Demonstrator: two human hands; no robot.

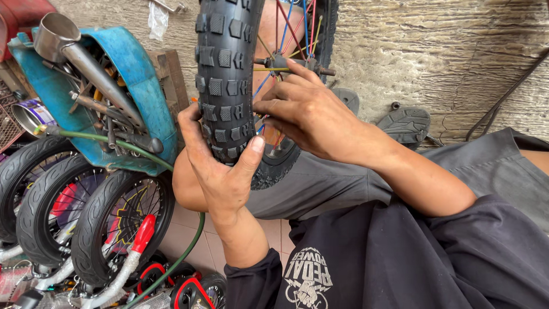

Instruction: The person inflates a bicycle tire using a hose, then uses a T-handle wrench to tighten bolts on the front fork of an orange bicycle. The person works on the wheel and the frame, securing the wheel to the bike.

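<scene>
A rough concrete floor (434,51) up top, pale tiles below by the knees, and a crowded workshop corner all round. Biggest thing out there: the blue frame (137,74) with its grey metal pipe (86,57), lying over a row of small slick-tyred wheels (123,223), a green hose (189,252) snaking down past them. Beyond the work, two dark sandals (405,123) sit on the concrete.

Now the main event: the knobby-tyred wheel (229,74) stands upright just in front of the person's lap, close to the grey shorts (320,183), coloured spokes fanning from the hub (280,62). It looks propped that way so both sides can be reached.

The left hand (220,166) is wrapped around the tyre's lower tread, thumb pressed up the right of it, fingers curled behind the left edge: a steadying grip, I'd say, keeping the wheel from rolling. The right hand (306,109) reaches in among the spokes, fingers partly curled near the hub; whether it pinches a spoke or merely touches, I cannot tell.
</scene>
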